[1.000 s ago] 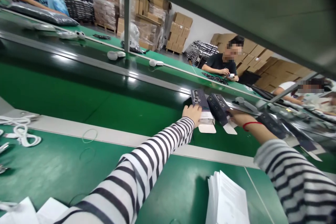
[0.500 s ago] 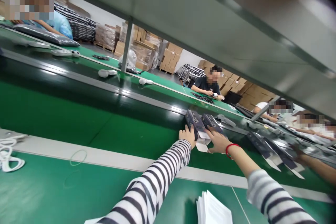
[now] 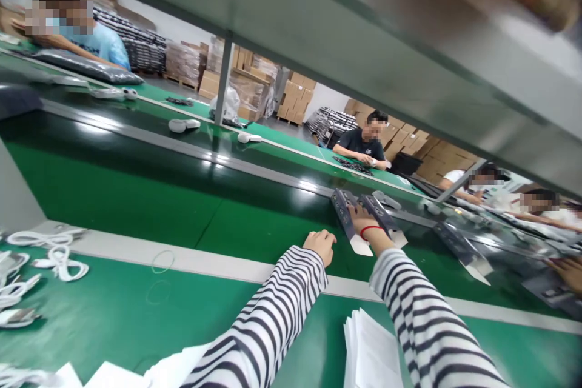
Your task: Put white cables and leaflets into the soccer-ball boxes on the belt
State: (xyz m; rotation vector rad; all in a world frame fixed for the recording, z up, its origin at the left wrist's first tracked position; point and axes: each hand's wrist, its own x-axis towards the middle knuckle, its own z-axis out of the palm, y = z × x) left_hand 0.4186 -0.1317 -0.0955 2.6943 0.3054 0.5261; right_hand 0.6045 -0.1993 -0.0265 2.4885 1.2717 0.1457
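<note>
Two dark product boxes lie side by side on the green conveyor belt (image 3: pixel 136 194), each with a white flap at its near end. My right hand (image 3: pixel 359 218), a red band at its wrist, reaches between the left box (image 3: pixel 342 211) and the right box (image 3: pixel 379 213) and rests on them; its fingers are mostly hidden. My left hand (image 3: pixel 321 244) sits a little nearer on the belt, loosely curled, holding nothing, apart from the boxes. Both arms wear striped sleeves.
A stack of white leaflets (image 3: pixel 368 351) lies near my right elbow. White cables (image 3: pixel 50 254) are heaped at the left. More dark boxes (image 3: pixel 459 245) sit further right on the belt. Other people work across the line. A grey shelf (image 3: pixel 364 42) hangs overhead.
My left hand has let go of the left box and drawn back toward me. My right hand has pushed forward between the two boxes.
</note>
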